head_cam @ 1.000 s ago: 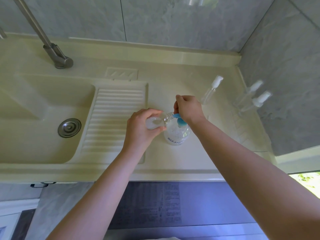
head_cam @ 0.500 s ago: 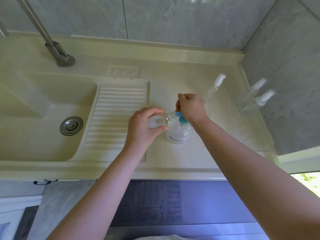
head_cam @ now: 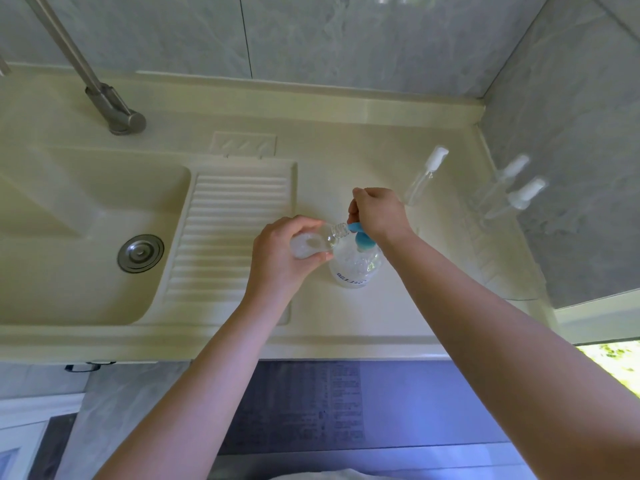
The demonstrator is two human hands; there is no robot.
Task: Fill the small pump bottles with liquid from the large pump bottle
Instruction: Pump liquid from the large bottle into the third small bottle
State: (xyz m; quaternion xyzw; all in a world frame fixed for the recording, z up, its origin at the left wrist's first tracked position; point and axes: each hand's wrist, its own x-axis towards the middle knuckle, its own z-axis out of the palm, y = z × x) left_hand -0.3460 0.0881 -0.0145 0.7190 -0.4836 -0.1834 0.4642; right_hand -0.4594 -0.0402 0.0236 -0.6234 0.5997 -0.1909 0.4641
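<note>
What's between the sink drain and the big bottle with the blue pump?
In the head view, the ribbed draining board and the left hand gripping a small bottle.

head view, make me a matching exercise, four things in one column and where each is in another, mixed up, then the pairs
Things:
1. small bottle
2. blue pump
3. spray bottle
4. drain

Places:
A. bottom of the sink basin
B. tilted in the left hand, mouth at the nozzle
C. on the counter by itself, beyond the right hand
D. atop the large bottle, under the right hand

Pairs: 1-B, 2-D, 3-C, 4-A
</note>
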